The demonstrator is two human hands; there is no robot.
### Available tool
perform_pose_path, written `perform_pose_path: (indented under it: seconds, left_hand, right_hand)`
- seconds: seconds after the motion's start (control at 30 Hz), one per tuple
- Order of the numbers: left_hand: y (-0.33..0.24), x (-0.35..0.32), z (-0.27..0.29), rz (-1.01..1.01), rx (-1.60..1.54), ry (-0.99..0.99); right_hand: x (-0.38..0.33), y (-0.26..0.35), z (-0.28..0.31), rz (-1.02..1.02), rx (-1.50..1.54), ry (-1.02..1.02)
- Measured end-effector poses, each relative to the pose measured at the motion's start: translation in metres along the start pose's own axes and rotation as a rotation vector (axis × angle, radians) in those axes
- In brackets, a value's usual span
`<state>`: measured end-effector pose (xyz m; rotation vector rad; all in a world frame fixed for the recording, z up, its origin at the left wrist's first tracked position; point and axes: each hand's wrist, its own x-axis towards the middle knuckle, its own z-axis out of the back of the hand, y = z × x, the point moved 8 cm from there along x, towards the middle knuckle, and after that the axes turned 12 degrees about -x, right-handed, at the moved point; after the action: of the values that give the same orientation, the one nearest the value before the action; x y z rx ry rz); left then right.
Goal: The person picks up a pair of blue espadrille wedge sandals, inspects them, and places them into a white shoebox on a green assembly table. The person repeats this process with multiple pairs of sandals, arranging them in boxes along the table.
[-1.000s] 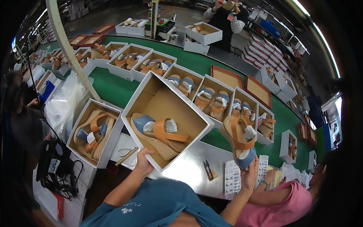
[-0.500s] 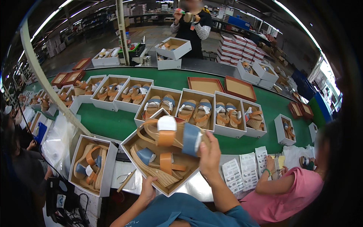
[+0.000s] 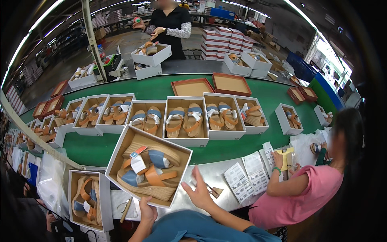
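A white shoebox (image 3: 183,159) is tilted in front of me, its near edge gripped by my left hand (image 3: 148,210). Inside lies a pair of wedge sandals (image 3: 147,171) with tan and blue straps and woven soles, one with a white wrap and a red-orange tag. My right hand (image 3: 198,189) is off the box's right side, fingers spread, with nothing in it. Left of my left hand stands another open shoebox (image 3: 105,197) holding similar sandals (image 3: 87,199).
More boxed sandals (image 3: 186,121) stand in a row on the green belt (image 3: 181,153). Red-brown lids (image 3: 231,84) lie behind them. Pliers (image 3: 125,209) lie by my left hand. To my right, a person in pink (image 3: 300,187) handles label sheets (image 3: 242,183); another person (image 3: 171,20) stands across.
The sandal in my right hand now lies in the box; that hand has let go and opened. My view has shifted right. The person across has put a sandal into a box.
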<state>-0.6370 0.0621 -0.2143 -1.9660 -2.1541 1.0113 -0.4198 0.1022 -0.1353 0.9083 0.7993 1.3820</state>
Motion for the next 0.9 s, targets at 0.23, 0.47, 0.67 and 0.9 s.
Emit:
perform_pose_path:
  seconds: [0.23, 0.47, 0.67, 0.9]
  left_hand:
    - [0.002, 0.033, -0.122, -0.237, 0.374, 0.377]
    - [0.052, 0.126, -0.025, -0.34, 1.609, 0.322]
    - [0.065, 0.129, 0.008, -0.548, 1.921, 0.365]
    - [0.06, 0.142, 0.014, -0.392, 1.839, 0.354]
  right_hand:
    - [0.055, -0.037, 0.015, -0.266, 0.121, 0.043]
    - [0.256, -0.026, 0.087, -0.394, 0.423, -0.051]
    - [0.535, -0.102, 0.104, -0.376, 0.285, -0.027]
    - [0.751, -0.194, 0.074, -0.485, 0.13, -0.265]
